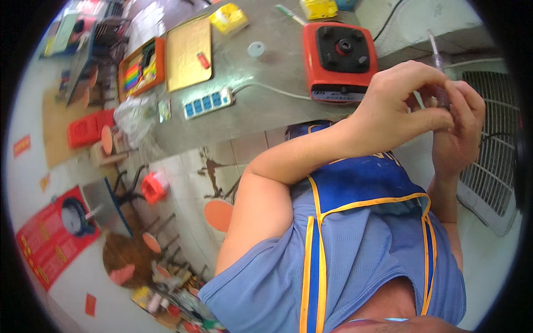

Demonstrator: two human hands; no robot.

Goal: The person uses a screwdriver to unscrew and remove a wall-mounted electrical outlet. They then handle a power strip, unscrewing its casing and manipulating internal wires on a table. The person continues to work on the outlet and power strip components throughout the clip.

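My left hand (402, 97) and my right hand (458, 130) meet at the upper right, in front of my blue apron. Both have closed fingers around the dark handle of a screwdriver (442, 99). Its thin metal shaft points up and away from me. Part of the handle is hidden by my fingers. Left of my hands, on the grey table (261, 119), sits a red appliance base (340, 61) with a black top and a round hub in its middle. Neither hand touches it.
A white power strip with blue sockets (208, 104) lies on the table, its cord running toward the appliance. Farther left are a gold tray (189, 55), an orange box (141, 69) and a yellow packet (228, 19). A grey-white grille (488, 144) stands at right.
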